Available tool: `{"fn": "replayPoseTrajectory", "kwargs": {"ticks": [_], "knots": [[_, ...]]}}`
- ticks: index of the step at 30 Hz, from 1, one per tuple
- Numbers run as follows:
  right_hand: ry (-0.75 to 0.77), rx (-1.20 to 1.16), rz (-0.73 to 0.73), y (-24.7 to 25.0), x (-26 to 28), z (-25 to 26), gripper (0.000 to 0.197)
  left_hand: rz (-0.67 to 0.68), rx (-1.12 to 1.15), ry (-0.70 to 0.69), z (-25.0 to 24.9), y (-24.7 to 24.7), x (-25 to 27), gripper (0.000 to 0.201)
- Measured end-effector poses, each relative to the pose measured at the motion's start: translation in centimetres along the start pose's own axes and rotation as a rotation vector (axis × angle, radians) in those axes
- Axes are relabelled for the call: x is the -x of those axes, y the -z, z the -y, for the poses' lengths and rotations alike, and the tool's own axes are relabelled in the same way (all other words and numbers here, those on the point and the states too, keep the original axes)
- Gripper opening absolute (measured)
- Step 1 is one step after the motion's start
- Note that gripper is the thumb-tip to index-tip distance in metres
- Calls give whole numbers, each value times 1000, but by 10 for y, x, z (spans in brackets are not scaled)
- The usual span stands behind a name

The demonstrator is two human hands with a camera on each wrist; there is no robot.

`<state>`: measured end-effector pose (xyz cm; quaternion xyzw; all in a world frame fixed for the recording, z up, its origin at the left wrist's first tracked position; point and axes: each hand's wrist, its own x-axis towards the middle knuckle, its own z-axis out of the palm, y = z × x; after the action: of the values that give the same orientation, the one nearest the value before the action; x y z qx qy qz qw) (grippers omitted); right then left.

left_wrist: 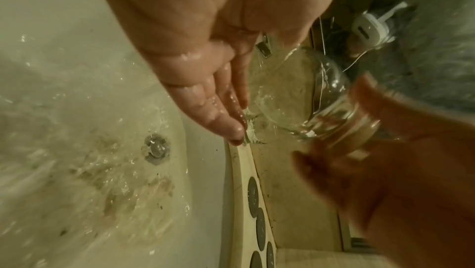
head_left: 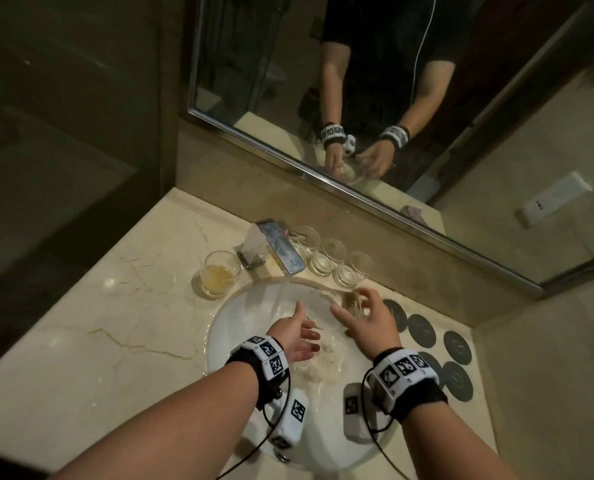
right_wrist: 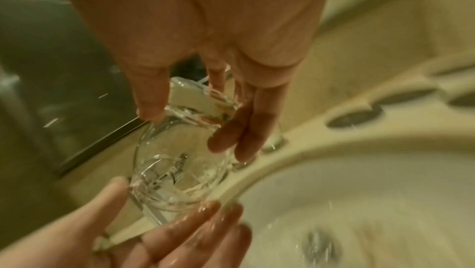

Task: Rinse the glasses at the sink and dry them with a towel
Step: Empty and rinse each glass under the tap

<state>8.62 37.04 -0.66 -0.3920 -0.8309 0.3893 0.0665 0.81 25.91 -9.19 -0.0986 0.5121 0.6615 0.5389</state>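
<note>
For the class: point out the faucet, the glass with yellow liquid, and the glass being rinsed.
faucet (head_left: 277, 249): head view, top of spout.
glass with yellow liquid (head_left: 216, 279): head view, the liquid.
glass being rinsed (right_wrist: 177, 173): right wrist view, its side wall.

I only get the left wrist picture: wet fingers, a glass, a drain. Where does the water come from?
Observer: The head view shows a square metal tap behind the sink. It is running, and the stream lands close to the left hand.
Visitor: Is the held glass the only one?
Observer: No. Three empty glasses stand in a row right of the tap, near the wall.
Visitor: Any dirty ones?
Observer: One glass of yellowish liquid stands on the counter left of the tap.
</note>
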Motion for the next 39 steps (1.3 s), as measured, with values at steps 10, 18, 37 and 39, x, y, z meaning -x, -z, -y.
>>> {"fn": "replayPoseTrajectory", "kwargs": {"ticks": [10,18,37,39], "knots": [[-476,-781,461,-26,17,-45,47,4,-91,-269,11,3,17,61],[195,-42,508,-7,-4,-54,99,-146,-533,-410,2,-3,21,74],[-61,-163,-205,36,-129,-117,83,-394,-592,-306,22,7,22,70],[-94,-151,-225,36,-144,-119,81,-420,-555,-296,23,13,23,60]]}}
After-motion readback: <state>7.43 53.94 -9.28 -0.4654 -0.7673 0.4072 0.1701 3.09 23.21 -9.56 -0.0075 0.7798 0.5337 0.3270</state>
